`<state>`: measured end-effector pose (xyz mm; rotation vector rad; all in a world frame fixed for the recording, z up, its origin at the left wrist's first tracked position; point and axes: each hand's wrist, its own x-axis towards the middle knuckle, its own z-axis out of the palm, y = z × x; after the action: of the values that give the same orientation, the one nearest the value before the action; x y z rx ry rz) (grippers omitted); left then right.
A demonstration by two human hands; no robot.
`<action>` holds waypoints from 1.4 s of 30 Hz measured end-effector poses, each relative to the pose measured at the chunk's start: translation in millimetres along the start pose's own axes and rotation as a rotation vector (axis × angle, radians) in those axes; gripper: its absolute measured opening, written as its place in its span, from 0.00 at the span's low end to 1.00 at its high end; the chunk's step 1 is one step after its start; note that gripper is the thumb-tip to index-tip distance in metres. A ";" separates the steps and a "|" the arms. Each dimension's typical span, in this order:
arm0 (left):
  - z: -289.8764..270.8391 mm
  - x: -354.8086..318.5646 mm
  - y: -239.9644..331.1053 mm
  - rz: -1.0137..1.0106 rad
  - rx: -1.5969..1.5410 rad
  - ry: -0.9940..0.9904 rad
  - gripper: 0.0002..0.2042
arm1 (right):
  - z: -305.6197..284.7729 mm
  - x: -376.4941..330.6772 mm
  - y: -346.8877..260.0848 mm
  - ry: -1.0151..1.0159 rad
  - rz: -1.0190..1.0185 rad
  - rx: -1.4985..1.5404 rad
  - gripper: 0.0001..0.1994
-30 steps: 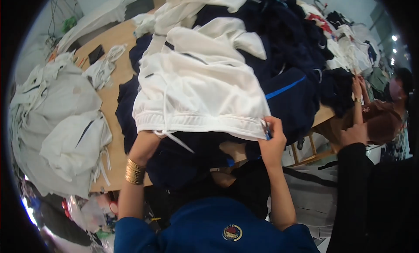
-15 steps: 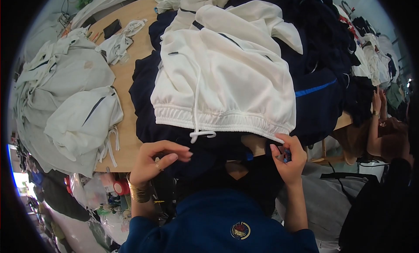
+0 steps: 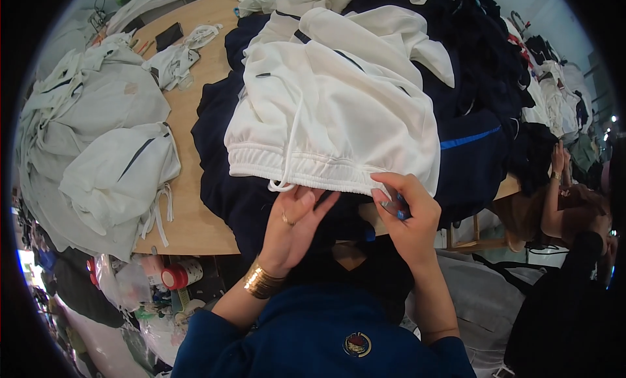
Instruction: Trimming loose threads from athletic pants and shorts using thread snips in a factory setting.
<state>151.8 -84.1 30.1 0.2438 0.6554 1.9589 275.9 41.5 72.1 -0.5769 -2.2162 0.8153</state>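
Observation:
White drawstring shorts point(image 3: 339, 111) lie on a dark navy heap, their gathered elastic waistband toward me. A white drawcord point(image 3: 292, 140) runs down the front and loops over the waistband's edge. My left hand point(image 3: 293, 228) is palm up at that edge, near the cord; its fingers are apart and some tips are hidden under the band. My right hand point(image 3: 414, 212) pinches the waistband's edge right of the middle. Tucked in its fingers is a small blue-and-metal tool point(image 3: 399, 213), apparently thread snips, partly covered.
Dark navy garments point(image 3: 469, 163), one with a blue stripe, spread beneath and to the right. At left, pale garments point(image 3: 111, 117) are piled on the wooden table point(image 3: 189, 208). Plastic bags and a red-lidded jar point(image 3: 176, 276) sit below its edge. Another person's arm point(image 3: 554, 189) shows far right.
My left hand has moved right and turned palm up, reaching the waistband by the cord. My right hand has slid left along the band, and the cord's end has shifted up and left.

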 end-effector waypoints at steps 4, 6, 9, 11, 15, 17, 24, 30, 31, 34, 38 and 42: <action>21.0 14.7 1.6 0.024 -0.085 0.059 0.25 | 9.2 5.4 -1.6 -0.033 -0.012 0.056 0.17; 28.7 18.7 2.9 0.042 0.011 0.130 0.25 | 9.8 5.2 -5.3 -0.022 0.005 0.073 0.17; 30.8 18.4 3.0 0.101 0.055 0.130 0.26 | 8.7 6.2 -12.1 -0.002 0.025 0.090 0.16; 27.9 16.3 2.1 0.094 0.056 0.150 0.26 | 9.2 5.5 -16.5 -0.002 0.071 0.135 0.11; 27.6 14.5 1.6 0.075 -0.020 0.219 0.25 | 10.6 9.2 -22.2 -0.003 0.076 0.162 0.11; 29.1 14.2 1.9 0.072 -0.017 0.209 0.25 | 11.4 12.7 -24.3 0.003 0.046 0.191 0.11; 24.8 13.4 0.8 0.015 0.005 0.198 0.26 | 31.1 19.3 -14.6 0.037 -0.080 0.209 0.08; 25.4 9.2 1.0 0.039 0.017 0.206 0.27 | 19.9 17.5 -13.0 0.107 0.079 0.259 0.10; 25.9 9.1 1.1 0.038 0.015 0.204 0.27 | 14.1 14.9 -11.7 0.037 0.067 0.182 0.10; 25.9 8.0 0.3 0.024 -0.008 0.191 0.27 | 5.7 8.4 -15.9 -0.101 0.044 0.027 0.10; 25.0 6.8 -1.9 0.058 0.083 0.155 0.26 | 5.4 0.3 -24.0 -0.003 0.115 0.063 0.12; 26.7 5.9 -4.4 0.039 0.067 0.173 0.26 | 5.7 -6.9 -17.9 0.009 0.012 -0.038 0.15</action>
<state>164.2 -68.3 49.3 0.1296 0.8346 2.0130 273.3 22.6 78.2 -0.6116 -2.2265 0.7770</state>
